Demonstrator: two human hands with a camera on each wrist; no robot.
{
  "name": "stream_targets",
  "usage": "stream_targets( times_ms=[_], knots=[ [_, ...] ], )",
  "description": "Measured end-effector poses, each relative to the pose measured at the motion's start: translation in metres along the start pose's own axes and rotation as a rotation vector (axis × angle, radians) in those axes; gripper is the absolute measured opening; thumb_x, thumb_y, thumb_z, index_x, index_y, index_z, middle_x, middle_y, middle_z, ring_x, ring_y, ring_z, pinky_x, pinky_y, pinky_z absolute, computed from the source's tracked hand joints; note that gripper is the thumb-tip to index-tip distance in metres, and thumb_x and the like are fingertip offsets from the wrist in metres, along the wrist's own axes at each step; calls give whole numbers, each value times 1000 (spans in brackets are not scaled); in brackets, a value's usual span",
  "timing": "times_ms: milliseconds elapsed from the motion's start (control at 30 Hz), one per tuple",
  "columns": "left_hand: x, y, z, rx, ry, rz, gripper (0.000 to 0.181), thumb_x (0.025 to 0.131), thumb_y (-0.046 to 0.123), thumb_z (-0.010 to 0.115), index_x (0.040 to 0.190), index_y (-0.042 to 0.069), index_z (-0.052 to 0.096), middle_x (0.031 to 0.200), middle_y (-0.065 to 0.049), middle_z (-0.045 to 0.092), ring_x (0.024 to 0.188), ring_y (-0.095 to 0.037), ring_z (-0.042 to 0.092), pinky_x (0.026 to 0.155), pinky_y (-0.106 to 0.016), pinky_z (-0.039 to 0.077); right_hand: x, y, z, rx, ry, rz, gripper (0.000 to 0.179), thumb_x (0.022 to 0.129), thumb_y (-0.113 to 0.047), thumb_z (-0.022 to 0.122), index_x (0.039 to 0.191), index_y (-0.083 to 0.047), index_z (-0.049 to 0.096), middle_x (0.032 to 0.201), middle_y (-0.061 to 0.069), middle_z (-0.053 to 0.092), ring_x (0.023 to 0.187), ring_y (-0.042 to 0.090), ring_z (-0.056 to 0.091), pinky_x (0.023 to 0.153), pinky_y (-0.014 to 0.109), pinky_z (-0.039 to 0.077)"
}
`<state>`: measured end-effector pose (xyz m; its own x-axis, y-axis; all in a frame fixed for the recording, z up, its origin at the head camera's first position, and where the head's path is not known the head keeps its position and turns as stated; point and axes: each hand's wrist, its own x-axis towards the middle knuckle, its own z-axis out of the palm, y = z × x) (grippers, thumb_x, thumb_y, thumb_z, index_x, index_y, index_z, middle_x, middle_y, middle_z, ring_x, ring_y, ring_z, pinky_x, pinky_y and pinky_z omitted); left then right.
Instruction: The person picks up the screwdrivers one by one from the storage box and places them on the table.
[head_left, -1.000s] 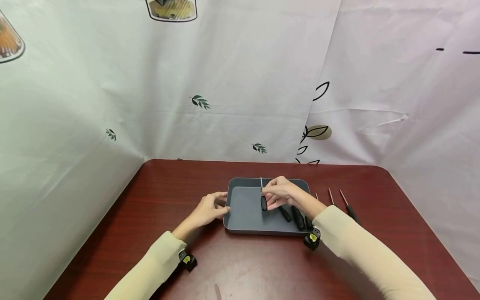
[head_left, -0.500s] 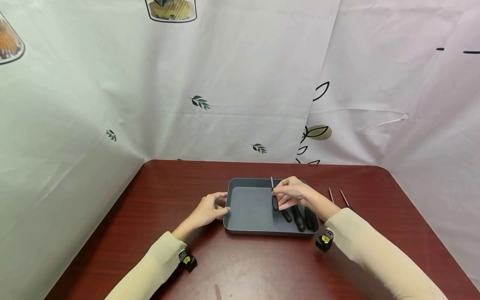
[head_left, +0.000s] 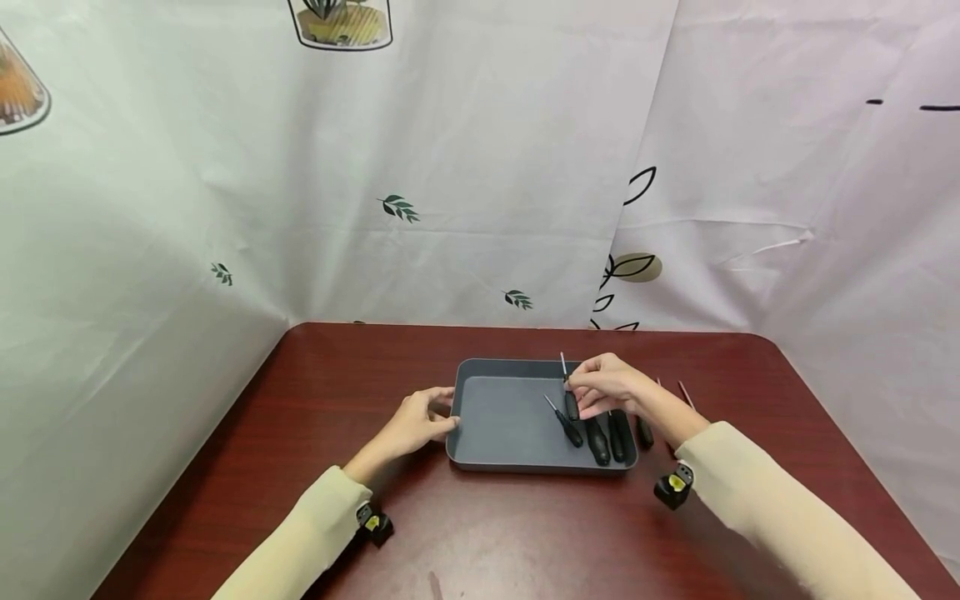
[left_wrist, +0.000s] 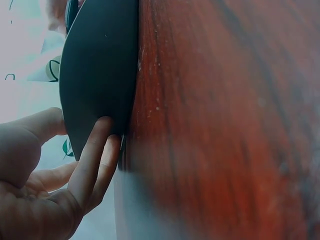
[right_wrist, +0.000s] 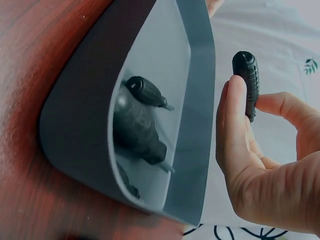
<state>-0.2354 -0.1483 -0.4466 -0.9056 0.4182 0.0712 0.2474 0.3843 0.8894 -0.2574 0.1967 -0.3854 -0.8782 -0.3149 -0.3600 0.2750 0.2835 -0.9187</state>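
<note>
My right hand [head_left: 611, 385] holds a small screwdriver [head_left: 572, 406] above the right part of a grey tray [head_left: 498, 461]. Thumb and fingers pinch its black handle [right_wrist: 246, 75]; in the head view the thin metal shaft points up and away. Below it in the tray lie a small black screwdriver [head_left: 567, 426], a thicker black-handled one [head_left: 597, 442] and another dark handle [head_left: 617, 435]. At the tray's left side, my left hand [head_left: 412, 425] touches the wall with fairly straight fingers. The left wrist view shows fingertips against the outer wall [left_wrist: 100, 65].
Right of the tray, more screwdrivers lie on the reddish-brown table [head_left: 360, 358]: a black handle [head_left: 644, 432] shows, and a shaft [head_left: 686, 395] farther right, partly hidden by the right arm. A white patterned cloth [head_left: 480, 167] hangs behind the table.
My right hand has moved to the right over the tray with the screwdriver, uncovering more of the small screwdriver lying in it. My left hand stays at the tray's left side.
</note>
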Motion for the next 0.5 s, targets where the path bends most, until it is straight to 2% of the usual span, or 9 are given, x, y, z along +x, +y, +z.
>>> stream_targets(
  times_ms=[167,333,400,500],
  knots=[
    [1,-1,0,-16,-5,-7,55,92,0,68,139,-17,45,116,-31,63,85,-32,72,64,-32,62,-5,5,-9,9,5,-9,22,89,-5,61,105,10,66,75,8,63,60,13,65,63,33,62],
    [1,-2,1,-15,1,-12,55,93,-2,67,139,-19,42,116,-34,61,87,-38,71,63,-33,62,-10,8,-18,25,10,-8,20,89,-5,61,103,8,67,75,7,62,61,12,65,64,33,62],
    [0,1,1,-18,1,-13,54,92,-5,65,138,-21,41,116,-37,60,88,-42,70,63,-34,62,-11,9,-22,28,15,-6,21,90,-6,61,105,9,67,76,7,62,62,12,65,64,32,62],
    [-3,12,1,-22,-4,-9,52,92,-7,64,136,-23,41,115,-39,58,88,-45,69,64,-35,62,-14,10,-27,20,10,-12,25,92,-7,60,108,11,65,78,7,62,63,12,65,65,32,62]
  ],
)
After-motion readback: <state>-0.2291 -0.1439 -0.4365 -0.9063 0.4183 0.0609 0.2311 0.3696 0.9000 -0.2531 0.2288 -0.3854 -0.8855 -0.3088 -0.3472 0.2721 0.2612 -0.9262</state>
